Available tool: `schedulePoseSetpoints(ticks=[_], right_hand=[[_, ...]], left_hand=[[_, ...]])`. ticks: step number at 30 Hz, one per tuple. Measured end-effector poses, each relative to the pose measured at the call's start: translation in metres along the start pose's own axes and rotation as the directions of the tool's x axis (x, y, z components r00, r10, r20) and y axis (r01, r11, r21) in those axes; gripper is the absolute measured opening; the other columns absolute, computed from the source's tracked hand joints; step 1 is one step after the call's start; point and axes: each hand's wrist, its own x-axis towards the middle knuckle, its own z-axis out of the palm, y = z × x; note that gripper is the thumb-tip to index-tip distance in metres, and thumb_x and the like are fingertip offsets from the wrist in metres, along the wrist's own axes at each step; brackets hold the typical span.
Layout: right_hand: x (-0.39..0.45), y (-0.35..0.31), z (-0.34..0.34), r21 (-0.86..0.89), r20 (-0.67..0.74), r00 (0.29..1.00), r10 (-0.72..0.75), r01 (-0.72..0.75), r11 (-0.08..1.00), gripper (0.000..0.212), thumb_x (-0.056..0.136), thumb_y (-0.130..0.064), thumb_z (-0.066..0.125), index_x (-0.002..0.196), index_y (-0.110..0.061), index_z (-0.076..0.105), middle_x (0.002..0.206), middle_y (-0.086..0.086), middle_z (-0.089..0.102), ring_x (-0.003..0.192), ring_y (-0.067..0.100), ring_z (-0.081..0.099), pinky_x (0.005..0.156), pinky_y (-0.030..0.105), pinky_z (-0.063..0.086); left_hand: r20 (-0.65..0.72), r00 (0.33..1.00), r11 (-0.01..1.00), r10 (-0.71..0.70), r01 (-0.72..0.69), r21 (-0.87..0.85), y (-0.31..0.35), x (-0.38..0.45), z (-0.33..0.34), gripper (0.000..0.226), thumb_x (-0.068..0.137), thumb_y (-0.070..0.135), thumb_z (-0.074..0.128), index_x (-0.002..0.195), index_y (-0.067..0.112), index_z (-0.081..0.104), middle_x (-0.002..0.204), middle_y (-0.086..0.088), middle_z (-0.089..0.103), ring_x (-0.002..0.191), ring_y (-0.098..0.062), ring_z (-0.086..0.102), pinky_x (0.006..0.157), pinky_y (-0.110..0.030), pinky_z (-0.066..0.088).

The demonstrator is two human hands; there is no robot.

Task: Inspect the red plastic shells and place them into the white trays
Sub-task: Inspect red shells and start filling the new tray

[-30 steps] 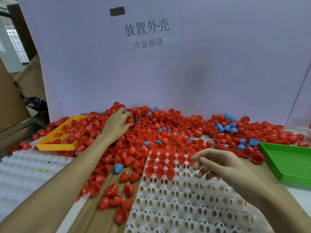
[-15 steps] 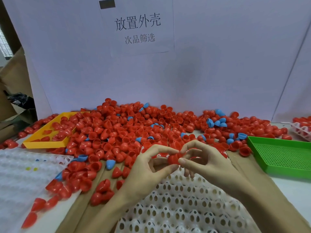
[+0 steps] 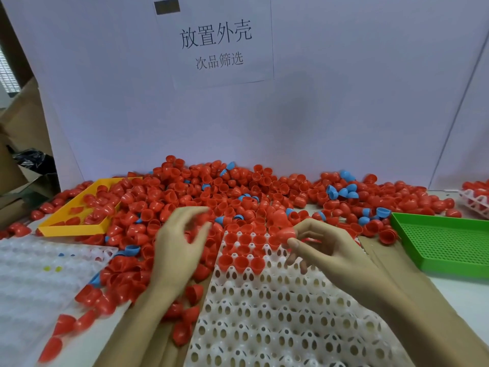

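A big heap of red plastic shells [image 3: 185, 197] with a few blue ones covers the back of the table. In front lies a white tray [image 3: 277, 313] full of holes, with several red shells [image 3: 244, 262] seated in its far rows. My right hand [image 3: 325, 250] pinches one red shell [image 3: 285, 233] between thumb and fingers just above the tray's far edge. My left hand [image 3: 180, 242] hovers to the left over loose shells, blurred, fingers relaxed and spread, holding nothing that I can see.
A yellow tray [image 3: 71, 229] with red shells sits at the left, a green perforated tray [image 3: 444, 245] at the right. Another white tray [image 3: 31, 282] lies at the near left. A white board with a paper sign stands behind the heap.
Both hands held one shell together half a second ago. Now the left hand has let go and drawn left; the right hand keeps the shell over the tray.
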Motion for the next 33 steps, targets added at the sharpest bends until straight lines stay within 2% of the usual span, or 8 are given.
schedulePoseSetpoints(ticks=[3,6,11,15,19,26,30,33], right_hand=[[-0.001,-0.001,-0.001,-0.009,-0.006,1.0,0.011,-0.011,1.0,0.013,0.099,-0.021,0.07,0.102,-0.009,0.071,0.09,0.008,0.077,0.079,0.017,0.075,0.07,0.027,0.059],[0.0,-0.001,-0.001,-0.021,0.0,1.0,0.019,-0.019,1.0,0.012,0.098,-0.02,0.07,0.102,-0.009,0.071,0.093,0.006,0.077,0.085,0.02,0.077,0.071,0.029,0.061],[0.0,0.002,0.001,-0.127,0.03,0.999,0.024,-0.02,0.992,0.015,0.095,-0.027,0.074,0.098,-0.013,0.071,0.088,0.003,0.077,0.077,0.011,0.074,0.071,0.027,0.06],[0.001,0.006,0.003,-0.161,0.064,0.998,0.027,-0.017,0.987,0.014,0.09,-0.031,0.08,0.093,-0.02,0.072,0.083,0.0,0.074,0.074,0.014,0.074,0.071,0.031,0.061],[0.001,0.011,0.005,-0.209,0.081,0.997,0.012,0.006,0.978,0.015,0.087,-0.038,0.082,0.093,-0.028,0.073,0.072,0.008,0.07,0.068,0.025,0.069,0.069,0.044,0.059],[0.002,0.017,0.006,-0.26,0.066,0.997,-0.045,0.061,0.964,0.015,0.092,-0.024,0.08,0.102,-0.032,0.073,0.093,-0.008,0.07,0.077,0.019,0.074,0.067,0.03,0.062],[0.002,0.013,0.005,-0.162,0.011,0.998,-0.067,0.068,0.984,0.018,0.098,-0.022,0.073,0.113,-0.027,0.065,0.096,0.002,0.071,0.076,0.026,0.075,0.065,0.032,0.061],[0.002,0.011,0.0,-0.147,-0.071,0.996,-0.05,0.039,0.988,0.017,0.102,-0.015,0.066,0.117,-0.024,0.065,0.093,0.005,0.073,0.073,0.026,0.074,0.064,0.034,0.059]], left_hand=[[-0.094,0.994,0.951,-0.059,0.085,0.296,-0.028,0.012,-0.017,0.045,0.096,0.018,0.074,0.139,0.01,0.063,0.144,-0.005,0.058,0.136,-0.024,0.053,0.116,-0.045,0.043],[-0.032,0.999,0.939,-0.019,0.029,0.344,-0.038,0.01,-0.016,0.031,0.095,0.016,0.074,0.125,0.011,0.071,0.133,-0.003,0.063,0.129,-0.027,0.055,0.11,-0.04,0.043],[0.083,0.978,0.962,0.19,-0.202,0.183,-0.003,-0.004,0.003,0.014,0.096,0.017,0.072,0.11,0.019,0.075,0.108,0.014,0.066,0.107,-0.008,0.062,0.099,-0.037,0.053],[0.218,0.928,0.953,0.303,-0.299,-0.054,0.033,-0.024,0.023,0.024,0.102,0.034,0.066,0.124,0.029,0.07,0.108,0.021,0.067,0.108,-0.005,0.065,0.097,-0.028,0.053],[0.352,0.901,0.958,0.255,-0.186,-0.22,0.051,-0.04,0.039,0.033,0.102,0.045,0.066,0.135,0.043,0.063,0.116,0.024,0.069,0.11,-0.004,0.067,0.094,-0.019,0.053],[0.437,0.899,0.841,0.019,0.222,-0.493,0.051,-0.038,0.038,0.029,0.096,0.015,0.075,0.12,0.032,0.072,0.111,0.007,0.077,0.103,-0.013,0.075,0.086,-0.028,0.062],[0.397,0.917,0.856,-0.044,0.239,-0.458,0.048,-0.038,0.039,0.022,0.093,0.011,0.077,0.111,0.023,0.073,0.105,0.008,0.079,0.101,-0.009,0.075,0.091,-0.026,0.06],[0.318,0.945,0.971,0.08,-0.002,-0.238,0.043,-0.04,0.041,0.018,0.093,0.014,0.078,0.105,0.027,0.076,0.099,0.02,0.077,0.099,0.002,0.072,0.091,-0.015,0.054]])
